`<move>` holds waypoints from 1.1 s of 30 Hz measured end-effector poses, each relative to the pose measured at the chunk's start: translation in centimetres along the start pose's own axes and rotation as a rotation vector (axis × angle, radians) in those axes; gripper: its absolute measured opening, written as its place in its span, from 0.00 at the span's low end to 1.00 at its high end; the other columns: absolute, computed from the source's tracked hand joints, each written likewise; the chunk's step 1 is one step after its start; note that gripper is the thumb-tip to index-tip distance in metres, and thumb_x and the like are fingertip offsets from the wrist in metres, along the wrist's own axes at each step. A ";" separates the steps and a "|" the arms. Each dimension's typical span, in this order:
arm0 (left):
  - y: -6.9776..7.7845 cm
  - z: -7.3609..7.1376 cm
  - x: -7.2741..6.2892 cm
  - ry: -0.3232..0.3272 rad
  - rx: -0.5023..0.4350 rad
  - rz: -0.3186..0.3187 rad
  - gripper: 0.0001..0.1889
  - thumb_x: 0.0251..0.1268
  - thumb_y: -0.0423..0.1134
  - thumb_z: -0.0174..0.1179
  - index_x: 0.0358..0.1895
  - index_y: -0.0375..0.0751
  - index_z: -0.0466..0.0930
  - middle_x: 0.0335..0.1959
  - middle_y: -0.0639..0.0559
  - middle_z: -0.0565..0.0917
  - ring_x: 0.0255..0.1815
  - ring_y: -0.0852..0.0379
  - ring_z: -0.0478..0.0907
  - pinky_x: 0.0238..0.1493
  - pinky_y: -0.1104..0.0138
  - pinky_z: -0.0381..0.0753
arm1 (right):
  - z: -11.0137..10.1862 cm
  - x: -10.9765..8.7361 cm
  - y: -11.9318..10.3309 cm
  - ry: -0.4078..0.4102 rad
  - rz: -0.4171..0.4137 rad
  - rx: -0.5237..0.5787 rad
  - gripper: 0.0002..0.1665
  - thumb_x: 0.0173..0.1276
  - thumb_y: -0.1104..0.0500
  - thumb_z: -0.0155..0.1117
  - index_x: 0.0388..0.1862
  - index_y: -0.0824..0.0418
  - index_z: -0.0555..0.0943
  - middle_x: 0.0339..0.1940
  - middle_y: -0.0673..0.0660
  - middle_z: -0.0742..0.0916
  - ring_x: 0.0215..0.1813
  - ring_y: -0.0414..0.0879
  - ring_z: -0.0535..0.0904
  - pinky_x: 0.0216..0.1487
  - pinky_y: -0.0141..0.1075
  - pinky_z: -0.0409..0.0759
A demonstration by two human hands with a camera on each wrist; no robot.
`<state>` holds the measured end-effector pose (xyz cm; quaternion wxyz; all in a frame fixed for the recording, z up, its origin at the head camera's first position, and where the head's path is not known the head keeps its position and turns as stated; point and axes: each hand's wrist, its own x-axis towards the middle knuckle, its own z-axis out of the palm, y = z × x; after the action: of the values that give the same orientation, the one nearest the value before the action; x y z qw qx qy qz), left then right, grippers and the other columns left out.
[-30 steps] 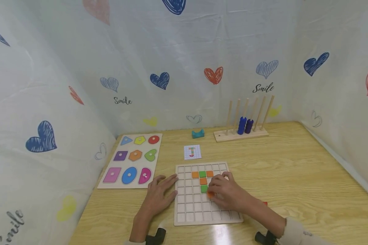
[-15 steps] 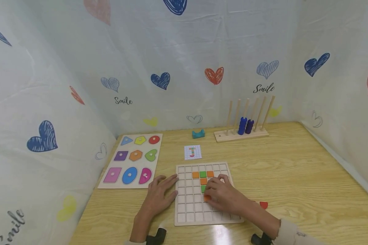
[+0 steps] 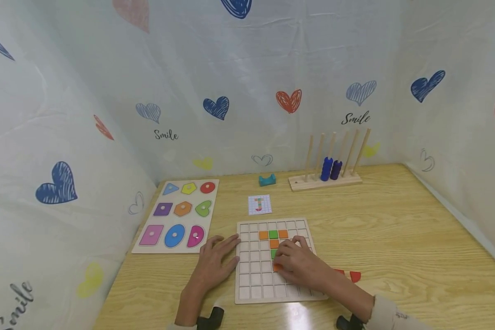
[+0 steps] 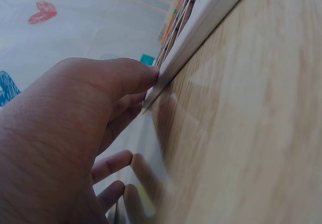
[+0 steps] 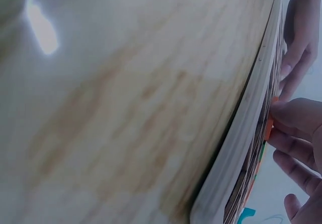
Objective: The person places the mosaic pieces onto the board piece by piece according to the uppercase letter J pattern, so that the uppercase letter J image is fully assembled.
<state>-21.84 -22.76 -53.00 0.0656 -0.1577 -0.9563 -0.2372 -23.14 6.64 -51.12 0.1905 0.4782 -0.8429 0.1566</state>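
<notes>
A wooden grid board (image 3: 255,292) lies on the table, with orange tiles (image 3: 264,235) and green tiles (image 3: 273,234) in its upper middle cells. My right hand (image 3: 301,263) reaches over the board and pinches an orange tile (image 3: 277,267) between thumb and fingers, just below the lower green tile. In the right wrist view that orange tile (image 5: 269,123) stands at the grid between the fingertips. At the board's left edge my left hand (image 3: 214,263) rests with fingers spread, thumb and fingertips touching the rim (image 4: 188,45). My right hand hides part of the grid.
Red pieces (image 3: 355,277) lie right of the board by my right forearm. Behind the board are a pattern card (image 3: 259,205), a teal block (image 3: 266,180) and a peg stand (image 3: 325,183) with blue beads. A shape puzzle board (image 3: 175,220) lies at the left.
My right hand has moved slightly left and down with the orange tile, to the cell under the lower green tile. More red pieces show beside the forearm. The left hand stays put.
</notes>
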 end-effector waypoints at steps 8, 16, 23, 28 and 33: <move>0.4 -0.1 0.2 0.004 -0.011 0.015 0.27 0.68 0.50 0.60 0.70 0.56 0.74 0.72 0.62 0.71 0.70 0.44 0.62 0.66 0.41 0.58 | -0.2 -0.1 -0.2 -0.006 0.047 -0.010 0.07 0.57 0.55 0.79 0.33 0.52 0.89 0.37 0.44 0.85 0.48 0.43 0.78 0.52 0.49 0.70; 0.5 0.1 0.2 0.047 0.004 0.057 0.25 0.67 0.47 0.61 0.68 0.52 0.77 0.70 0.60 0.74 0.68 0.42 0.65 0.62 0.39 0.60 | -0.7 -0.4 -0.4 -0.026 0.052 -0.008 0.05 0.59 0.54 0.77 0.34 0.50 0.90 0.37 0.42 0.85 0.51 0.43 0.77 0.52 0.50 0.68; 0.5 0.0 0.1 0.035 -0.008 0.053 0.25 0.67 0.47 0.61 0.68 0.52 0.77 0.70 0.59 0.74 0.68 0.42 0.64 0.63 0.38 0.59 | -1.5 -1.2 -0.1 -0.005 0.052 0.014 0.07 0.57 0.59 0.77 0.35 0.51 0.89 0.38 0.44 0.86 0.51 0.43 0.77 0.52 0.50 0.67; 0.4 0.0 0.1 0.033 -0.001 0.048 0.25 0.67 0.48 0.60 0.68 0.52 0.77 0.70 0.60 0.74 0.69 0.42 0.64 0.63 0.39 0.60 | -2.2 -2.1 0.5 -0.006 0.091 0.007 0.09 0.56 0.60 0.76 0.36 0.53 0.88 0.40 0.45 0.85 0.52 0.44 0.78 0.53 0.51 0.66; 0.3 0.1 0.0 0.040 0.006 0.042 0.26 0.67 0.48 0.61 0.68 0.52 0.77 0.70 0.60 0.74 0.69 0.42 0.64 0.62 0.39 0.60 | -2.7 -3.2 1.0 0.024 0.081 0.011 0.10 0.54 0.60 0.77 0.36 0.53 0.88 0.40 0.45 0.85 0.50 0.44 0.77 0.51 0.49 0.65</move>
<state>-21.74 -22.48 -52.92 0.0903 -0.1729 -0.9519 -0.2362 -22.06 10.74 -50.33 0.1914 0.4428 -0.8584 0.1746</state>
